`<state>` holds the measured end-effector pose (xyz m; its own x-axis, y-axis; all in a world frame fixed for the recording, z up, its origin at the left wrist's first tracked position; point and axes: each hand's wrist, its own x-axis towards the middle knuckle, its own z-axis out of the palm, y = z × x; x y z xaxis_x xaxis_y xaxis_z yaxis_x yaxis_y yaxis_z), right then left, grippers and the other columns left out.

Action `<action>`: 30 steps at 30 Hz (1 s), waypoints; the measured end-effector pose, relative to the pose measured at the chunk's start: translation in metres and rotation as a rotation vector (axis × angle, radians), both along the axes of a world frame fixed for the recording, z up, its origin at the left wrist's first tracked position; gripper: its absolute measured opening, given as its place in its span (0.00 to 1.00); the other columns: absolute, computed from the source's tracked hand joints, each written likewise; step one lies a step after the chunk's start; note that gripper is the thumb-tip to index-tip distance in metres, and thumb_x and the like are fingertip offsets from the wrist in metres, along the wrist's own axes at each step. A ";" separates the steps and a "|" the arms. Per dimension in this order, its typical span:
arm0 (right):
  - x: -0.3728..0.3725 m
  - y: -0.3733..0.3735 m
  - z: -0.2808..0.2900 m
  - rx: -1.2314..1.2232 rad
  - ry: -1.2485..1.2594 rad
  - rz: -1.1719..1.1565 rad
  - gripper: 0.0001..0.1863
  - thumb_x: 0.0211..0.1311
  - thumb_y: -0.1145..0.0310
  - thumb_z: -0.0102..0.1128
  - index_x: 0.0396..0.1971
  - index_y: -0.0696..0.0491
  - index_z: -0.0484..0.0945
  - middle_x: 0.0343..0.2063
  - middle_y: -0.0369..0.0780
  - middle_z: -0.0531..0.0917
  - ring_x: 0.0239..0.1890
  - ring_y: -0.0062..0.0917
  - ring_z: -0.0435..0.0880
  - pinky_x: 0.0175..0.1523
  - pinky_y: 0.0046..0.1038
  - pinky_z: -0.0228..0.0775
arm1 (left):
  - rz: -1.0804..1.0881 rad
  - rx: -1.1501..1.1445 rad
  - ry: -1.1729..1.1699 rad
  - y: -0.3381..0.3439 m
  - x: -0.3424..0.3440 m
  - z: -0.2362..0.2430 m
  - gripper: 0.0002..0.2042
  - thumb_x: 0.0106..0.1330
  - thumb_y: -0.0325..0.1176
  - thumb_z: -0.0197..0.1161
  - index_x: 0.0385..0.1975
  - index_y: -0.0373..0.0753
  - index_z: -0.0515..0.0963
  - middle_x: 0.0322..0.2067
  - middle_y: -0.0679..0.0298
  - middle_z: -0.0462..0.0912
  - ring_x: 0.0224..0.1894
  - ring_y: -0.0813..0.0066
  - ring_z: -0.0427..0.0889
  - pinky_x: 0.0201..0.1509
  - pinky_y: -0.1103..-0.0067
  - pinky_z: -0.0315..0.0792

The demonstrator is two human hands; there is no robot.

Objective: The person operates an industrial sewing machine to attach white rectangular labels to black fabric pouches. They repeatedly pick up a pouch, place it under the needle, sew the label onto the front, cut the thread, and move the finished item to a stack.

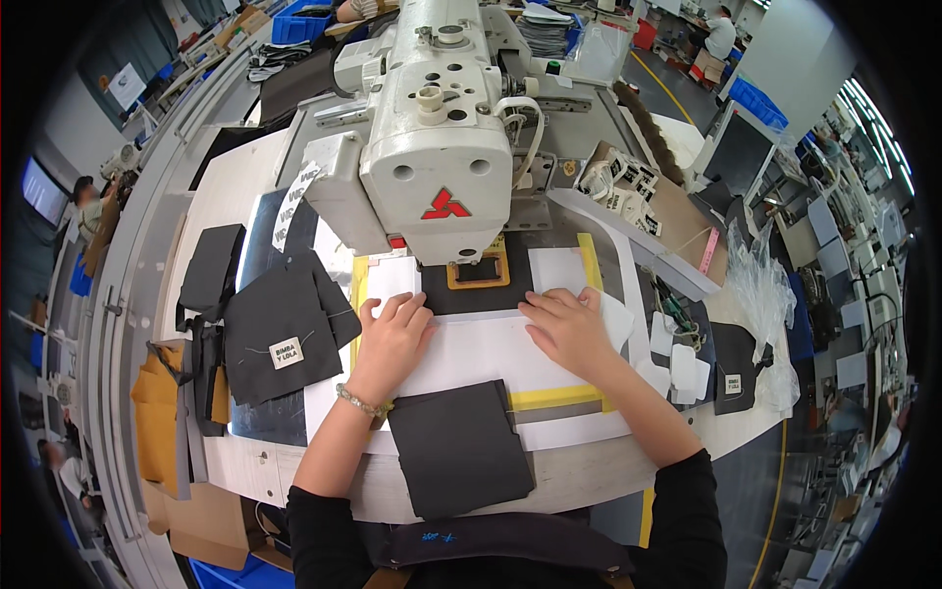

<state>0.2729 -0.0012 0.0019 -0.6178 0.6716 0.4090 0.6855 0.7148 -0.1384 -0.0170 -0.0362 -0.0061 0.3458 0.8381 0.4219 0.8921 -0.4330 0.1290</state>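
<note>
Both hands lie at a white sewing machine (432,201), on either side of its yellow-rimmed clamp frame (479,285). Beneath the frame is a flat black fabric piece (473,303) on a white sheet (466,353) edged with yellow tape (554,398). My left hand (394,337) rests with outstretched fingers at the piece's left edge. At the right edge, the fingertips of my right hand (564,332) press down, fingers spread. Nothing is gripped in either hand. Close to my body lies a stack of black fabric pieces (458,452).
On the left are black pieces (275,319), the top one bearing a white label (287,353), beside yellow-brown material (160,422). At right stand a cardboard box (677,231) of labels, small tools (672,312), another labelled black piece (731,365) and clear plastic (760,285).
</note>
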 end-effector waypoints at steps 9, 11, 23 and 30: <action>0.002 -0.009 -0.006 0.009 -0.026 -0.023 0.22 0.57 0.60 0.65 0.52 0.50 0.78 0.54 0.33 0.80 0.46 0.23 0.76 0.48 0.36 0.54 | 0.004 -0.003 0.090 -0.001 0.002 -0.002 0.12 0.62 0.34 0.63 0.44 0.42 0.76 0.54 0.65 0.79 0.57 0.69 0.75 0.60 0.58 0.62; 0.002 -0.011 -0.006 0.002 -0.027 -0.025 0.23 0.57 0.59 0.64 0.53 0.51 0.77 0.55 0.34 0.79 0.47 0.23 0.75 0.49 0.36 0.54 | 0.007 0.010 0.109 -0.002 0.003 0.000 0.14 0.62 0.34 0.63 0.48 0.42 0.76 0.54 0.65 0.79 0.57 0.69 0.75 0.60 0.58 0.62; 0.002 -0.009 -0.004 -0.033 -0.045 -0.043 0.24 0.59 0.57 0.62 0.54 0.50 0.76 0.57 0.33 0.76 0.52 0.26 0.71 0.50 0.35 0.55 | 0.009 -0.016 0.252 -0.010 0.007 -0.002 0.25 0.62 0.48 0.63 0.54 0.36 0.76 0.56 0.60 0.78 0.58 0.69 0.75 0.62 0.63 0.61; -0.009 0.027 -0.012 0.087 -0.104 -0.122 0.22 0.61 0.59 0.59 0.55 0.51 0.76 0.58 0.33 0.76 0.51 0.26 0.70 0.50 0.34 0.56 | -0.020 0.018 0.257 -0.008 0.007 0.002 0.26 0.62 0.50 0.62 0.52 0.34 0.77 0.54 0.56 0.79 0.57 0.67 0.75 0.61 0.64 0.63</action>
